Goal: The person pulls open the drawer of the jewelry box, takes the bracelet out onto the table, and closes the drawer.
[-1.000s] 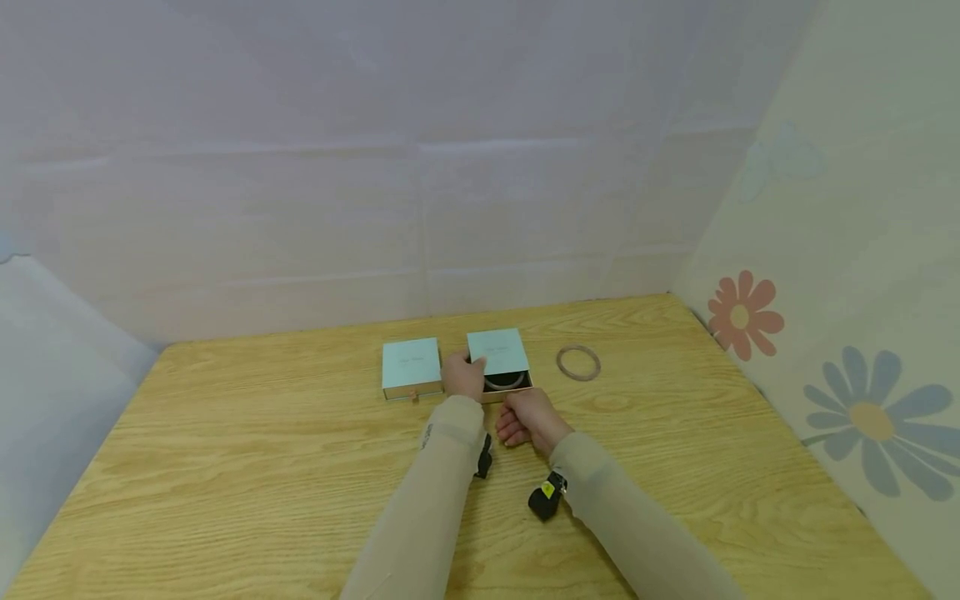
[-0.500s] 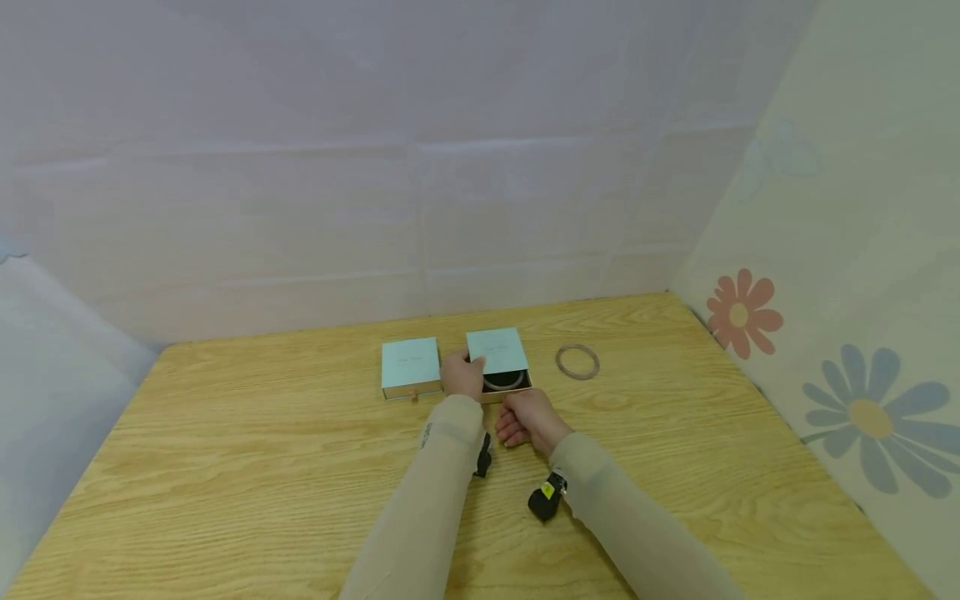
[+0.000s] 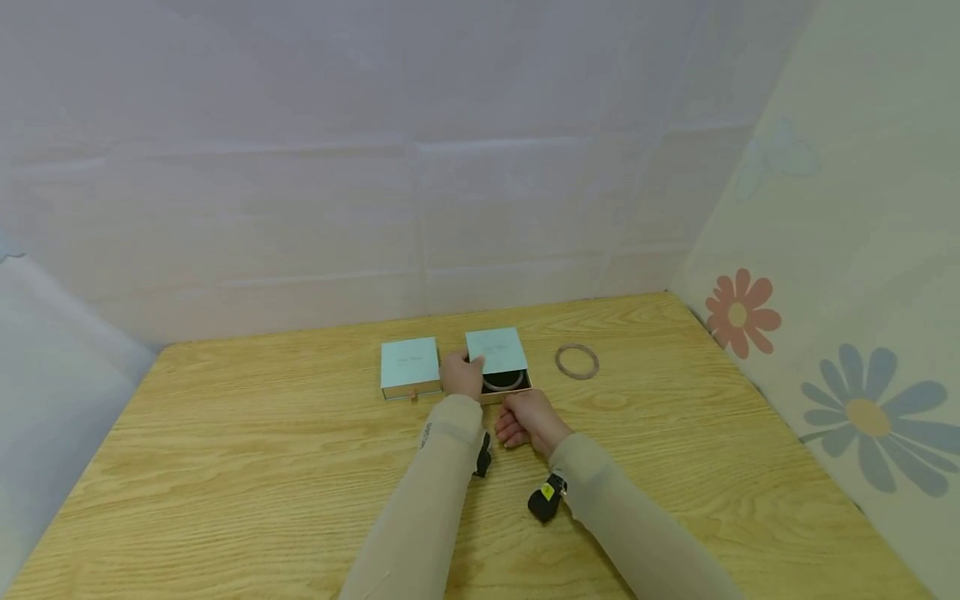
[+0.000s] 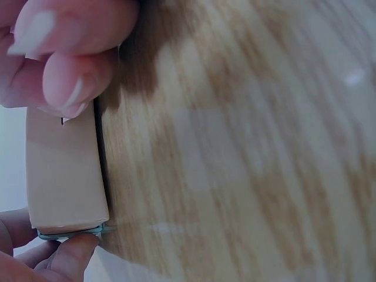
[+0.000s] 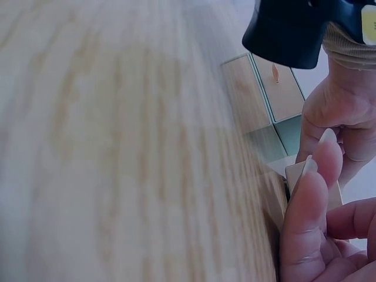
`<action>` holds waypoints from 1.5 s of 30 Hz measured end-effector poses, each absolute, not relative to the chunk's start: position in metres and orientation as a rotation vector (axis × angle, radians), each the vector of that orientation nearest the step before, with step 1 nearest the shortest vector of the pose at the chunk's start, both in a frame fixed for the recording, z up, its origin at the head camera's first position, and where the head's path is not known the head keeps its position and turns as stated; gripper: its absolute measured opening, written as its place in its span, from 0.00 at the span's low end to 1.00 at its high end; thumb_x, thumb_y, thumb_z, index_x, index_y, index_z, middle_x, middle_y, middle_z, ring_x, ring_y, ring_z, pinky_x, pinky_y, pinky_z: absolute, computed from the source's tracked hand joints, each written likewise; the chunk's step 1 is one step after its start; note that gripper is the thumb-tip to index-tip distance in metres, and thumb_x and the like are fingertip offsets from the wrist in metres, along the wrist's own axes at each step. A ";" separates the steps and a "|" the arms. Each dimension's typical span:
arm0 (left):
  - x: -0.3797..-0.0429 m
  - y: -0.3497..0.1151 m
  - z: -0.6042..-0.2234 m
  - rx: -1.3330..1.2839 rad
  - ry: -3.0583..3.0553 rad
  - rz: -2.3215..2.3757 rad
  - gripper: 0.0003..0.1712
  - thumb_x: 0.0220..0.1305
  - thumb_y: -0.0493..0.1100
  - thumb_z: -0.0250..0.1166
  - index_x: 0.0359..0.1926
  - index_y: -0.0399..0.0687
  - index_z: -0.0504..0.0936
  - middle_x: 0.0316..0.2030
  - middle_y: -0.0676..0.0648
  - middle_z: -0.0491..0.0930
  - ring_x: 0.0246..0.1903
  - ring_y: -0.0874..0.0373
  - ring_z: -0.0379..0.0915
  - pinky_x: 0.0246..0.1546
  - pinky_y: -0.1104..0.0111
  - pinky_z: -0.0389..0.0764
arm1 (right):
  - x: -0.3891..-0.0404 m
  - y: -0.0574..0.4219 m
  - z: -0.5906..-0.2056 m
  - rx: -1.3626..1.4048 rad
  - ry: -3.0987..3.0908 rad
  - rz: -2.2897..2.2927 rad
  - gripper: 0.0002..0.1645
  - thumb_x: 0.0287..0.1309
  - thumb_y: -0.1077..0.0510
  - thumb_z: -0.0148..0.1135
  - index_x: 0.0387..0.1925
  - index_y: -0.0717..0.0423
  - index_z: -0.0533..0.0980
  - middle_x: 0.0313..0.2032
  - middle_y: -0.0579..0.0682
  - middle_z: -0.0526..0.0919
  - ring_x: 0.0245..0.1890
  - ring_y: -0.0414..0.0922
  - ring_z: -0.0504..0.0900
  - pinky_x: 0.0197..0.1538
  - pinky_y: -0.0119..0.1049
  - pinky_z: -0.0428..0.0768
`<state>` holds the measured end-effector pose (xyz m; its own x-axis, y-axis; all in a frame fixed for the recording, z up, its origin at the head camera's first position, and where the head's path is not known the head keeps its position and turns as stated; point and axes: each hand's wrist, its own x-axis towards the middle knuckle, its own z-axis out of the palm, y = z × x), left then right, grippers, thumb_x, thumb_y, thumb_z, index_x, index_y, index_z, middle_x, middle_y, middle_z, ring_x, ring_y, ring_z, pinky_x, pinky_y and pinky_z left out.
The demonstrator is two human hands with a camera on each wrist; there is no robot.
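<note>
In the head view my left hand (image 3: 461, 377) grips the left side of a pale blue bracelet box (image 3: 497, 350), thumb on its top. The box's drawer (image 4: 64, 170) is pulled partway out towards me. Inside on a black lining lies a bangle (image 3: 504, 387), half covered by the sleeve. My right hand (image 3: 528, 418) is at the drawer front with curled fingers (image 4: 76, 82) over a small slit, seeming to pinch a pull tab that they hide. To the right of the box, a second bangle (image 3: 577, 378) lies flat on the table.
A second pale blue box (image 3: 410, 363), closed, stands left of my left hand; its small pull tab (image 5: 275, 73) shows in front. The wooden table (image 3: 262, 467) meets a pale cloth wall (image 3: 300, 208) behind and a flower-patterned one (image 3: 847, 250) at right.
</note>
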<state>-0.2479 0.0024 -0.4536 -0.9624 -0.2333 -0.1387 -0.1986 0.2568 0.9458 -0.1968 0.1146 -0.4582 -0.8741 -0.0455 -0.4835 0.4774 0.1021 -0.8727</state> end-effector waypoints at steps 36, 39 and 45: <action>-0.242 0.001 -0.448 0.432 -2.482 -1.836 0.24 0.70 0.38 0.60 0.64 0.32 0.72 0.62 0.33 0.71 0.62 0.40 0.66 0.58 0.51 0.73 | -0.189 0.114 -0.457 0.420 1.989 -1.844 0.14 0.63 0.66 0.44 0.26 0.66 0.74 0.14 0.50 0.77 0.11 0.39 0.76 0.14 0.31 0.75; -0.241 0.002 -0.445 0.424 -2.484 -1.840 0.24 0.70 0.38 0.60 0.64 0.32 0.72 0.62 0.33 0.70 0.62 0.39 0.65 0.58 0.51 0.73 | -0.188 0.114 -0.457 0.417 1.987 -1.850 0.14 0.63 0.67 0.44 0.25 0.66 0.74 0.13 0.51 0.77 0.11 0.40 0.76 0.14 0.31 0.75; -0.242 0.003 -0.446 0.423 -2.479 -1.832 0.22 0.70 0.37 0.60 0.61 0.32 0.75 0.59 0.33 0.74 0.59 0.40 0.69 0.55 0.52 0.75 | -0.188 0.114 -0.457 0.417 1.985 -1.851 0.14 0.63 0.67 0.44 0.25 0.65 0.73 0.13 0.50 0.77 0.11 0.40 0.76 0.14 0.31 0.75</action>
